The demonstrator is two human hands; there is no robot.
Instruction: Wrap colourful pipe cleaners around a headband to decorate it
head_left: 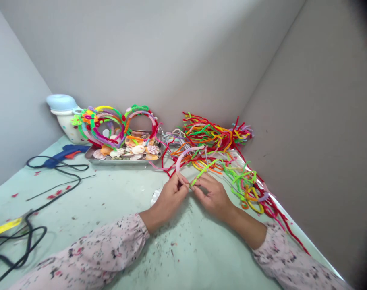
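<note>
My left hand (168,197) pinches the near end of a curved headband (180,160) covered in fuzzy lilac and pink. The band arcs up and away to the right, over loose stems behind it. Close beside, my right hand (214,196) has thumb and fingers closed on a bright green pipe cleaner (205,169), which slants up to the right. Both sets of fingertips almost meet at the band's end. Whether the green stem is wound on the band there is hidden by the fingers.
Behind lies a heap of coloured pipe cleaners (210,133), with a curly tangle (246,185) to the right. A metal tray (123,162) holds shells and finished fuzzy headbands (103,137). Leftward are a blue glue gun (62,155), black cable (76,185) and a blue-lidded bottle (64,119).
</note>
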